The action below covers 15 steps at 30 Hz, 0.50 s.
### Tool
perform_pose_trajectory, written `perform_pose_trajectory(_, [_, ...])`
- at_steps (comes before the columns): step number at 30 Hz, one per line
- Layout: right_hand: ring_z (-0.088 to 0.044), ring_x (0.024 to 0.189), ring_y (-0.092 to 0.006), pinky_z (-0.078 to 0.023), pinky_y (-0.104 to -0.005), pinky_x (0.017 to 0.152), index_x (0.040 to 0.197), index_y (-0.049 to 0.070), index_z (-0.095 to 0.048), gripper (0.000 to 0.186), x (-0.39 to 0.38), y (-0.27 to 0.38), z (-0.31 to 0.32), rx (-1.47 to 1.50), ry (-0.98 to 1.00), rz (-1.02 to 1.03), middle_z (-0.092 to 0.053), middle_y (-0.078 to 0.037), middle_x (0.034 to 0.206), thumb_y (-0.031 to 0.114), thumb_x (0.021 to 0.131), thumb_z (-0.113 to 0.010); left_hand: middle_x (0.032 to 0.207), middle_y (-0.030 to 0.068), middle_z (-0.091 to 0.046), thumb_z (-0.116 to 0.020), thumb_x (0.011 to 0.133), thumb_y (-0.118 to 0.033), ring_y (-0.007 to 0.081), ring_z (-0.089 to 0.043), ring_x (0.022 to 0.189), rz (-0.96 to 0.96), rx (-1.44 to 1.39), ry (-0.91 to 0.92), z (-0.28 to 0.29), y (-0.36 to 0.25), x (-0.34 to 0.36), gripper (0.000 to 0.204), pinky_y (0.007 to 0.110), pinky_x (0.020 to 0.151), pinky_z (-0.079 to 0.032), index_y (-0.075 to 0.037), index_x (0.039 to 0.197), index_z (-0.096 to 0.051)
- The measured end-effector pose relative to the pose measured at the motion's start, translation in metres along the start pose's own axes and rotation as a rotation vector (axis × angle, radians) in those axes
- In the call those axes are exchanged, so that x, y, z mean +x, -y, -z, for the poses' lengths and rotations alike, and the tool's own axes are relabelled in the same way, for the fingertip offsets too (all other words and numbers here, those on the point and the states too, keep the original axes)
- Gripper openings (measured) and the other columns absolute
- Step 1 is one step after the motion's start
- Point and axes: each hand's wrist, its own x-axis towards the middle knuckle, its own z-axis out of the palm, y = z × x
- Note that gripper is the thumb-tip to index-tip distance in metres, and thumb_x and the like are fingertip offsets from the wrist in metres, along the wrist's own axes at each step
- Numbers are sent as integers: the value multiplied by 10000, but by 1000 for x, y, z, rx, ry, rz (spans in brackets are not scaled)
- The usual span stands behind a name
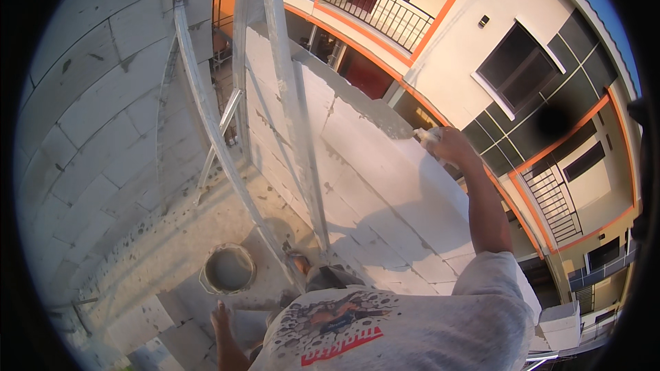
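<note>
My right hand (445, 146) is closed around the pale handle of what looks like a trowel (421, 133) at the top edge of a light block wall (371, 158). The blade is hard to make out against the grey mortar (371, 111), which lies in a band along the wall's top. Low on the left, my left hand (221, 317) hangs with its fingers loosely extended and nothing visible in them. Just beyond it stands a round bucket (204, 276) holding grey, wet-looking mix (229, 268).
Metal studs (285, 69) rise beside the wall, and a slanting metal brace (213, 130) crosses the space left of them. Another block wall (89, 110) stands at the left. Pale blocks (141, 323) lie near the bucket. Beyond the wall is a building with balconies (378, 7).
</note>
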Motion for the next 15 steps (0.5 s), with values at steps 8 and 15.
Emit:
perform_pose_trajectory(8, [-656, 872, -357, -499, -405, 792, 1034, -3, -670, 412, -35, -21, -6, -47, -89, 49, -680, -229, 929, 327, 790, -705, 1018, 133, -663, -560, 910, -516, 285, -665, 891, 45, 114, 80, -12, 6, 29, 552, 461, 734, -505, -28, 1165, -603])
perform_pose_trajectory(15, [-658, 905, -372, -520, -430, 789, 1101, -4, -639, 451, -49, -15, -27, -143, -105, 8, -680, -214, 936, 370, 848, -632, 1018, 142, -666, -554, 910, -527, 283, -666, 893, 71, 54, 92, -16, 6, 24, 561, 438, 710, -503, -24, 1155, -604])
